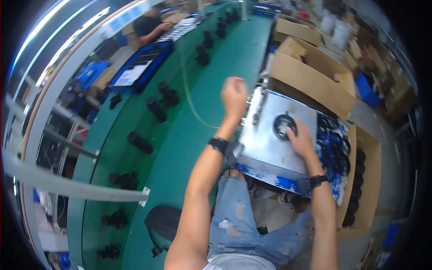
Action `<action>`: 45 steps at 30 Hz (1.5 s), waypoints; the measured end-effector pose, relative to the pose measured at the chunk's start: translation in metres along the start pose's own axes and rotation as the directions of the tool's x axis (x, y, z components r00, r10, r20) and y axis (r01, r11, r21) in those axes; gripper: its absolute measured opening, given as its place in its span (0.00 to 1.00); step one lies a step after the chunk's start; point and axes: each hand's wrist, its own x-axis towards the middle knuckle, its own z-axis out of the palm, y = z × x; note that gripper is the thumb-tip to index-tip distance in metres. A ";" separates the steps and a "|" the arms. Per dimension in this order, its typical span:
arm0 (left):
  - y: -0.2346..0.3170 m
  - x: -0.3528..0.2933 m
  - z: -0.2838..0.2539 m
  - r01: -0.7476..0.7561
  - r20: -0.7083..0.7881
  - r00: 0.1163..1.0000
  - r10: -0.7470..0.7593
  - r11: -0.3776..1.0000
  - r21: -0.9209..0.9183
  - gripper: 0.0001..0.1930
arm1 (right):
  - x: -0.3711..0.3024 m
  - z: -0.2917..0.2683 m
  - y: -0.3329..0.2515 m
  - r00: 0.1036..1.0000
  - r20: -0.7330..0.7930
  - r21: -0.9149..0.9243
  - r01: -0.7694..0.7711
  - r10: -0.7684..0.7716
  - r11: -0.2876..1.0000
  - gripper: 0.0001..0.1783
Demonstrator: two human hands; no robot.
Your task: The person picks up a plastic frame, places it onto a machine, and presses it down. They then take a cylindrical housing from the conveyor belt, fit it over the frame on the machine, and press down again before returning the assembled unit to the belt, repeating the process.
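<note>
Black disc [283, 127]: set on the silver metal plate [265, 150], right of frame centre.
Right hand [303, 140]: laid against the disc's right edge; whether the grip is closed cannot be told.
Left hand [234, 99]: raised at upper centre; grip blurred, contents cannot be told.
Green surface [180, 153]: stretched leftward.

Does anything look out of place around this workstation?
One thing: a black bag-like item lies on the green surface beside the left forearm, unlike the black cylindrical parts there. I see no spill, though blur hides detail.
</note>
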 end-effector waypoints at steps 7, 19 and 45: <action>0.035 -0.109 0.038 -0.656 0.839 0.492 0.233 0.733 0.181 0.16 | 0.069 -0.016 -0.055 0.902 0.361 -0.644 0.056 0.238 0.763 0.26; -0.009 -0.097 0.051 -0.606 0.917 0.322 0.236 0.795 0.008 0.17 | 0.077 -0.014 -0.047 0.940 0.339 -0.658 0.221 0.022 0.720 0.16; -0.167 0.110 -0.227 0.023 0.021 0.993 -0.120 0.353 0.935 0.30 | -0.039 -0.022 0.018 0.972 -0.189 0.234 -0.092 0.138 0.968 0.05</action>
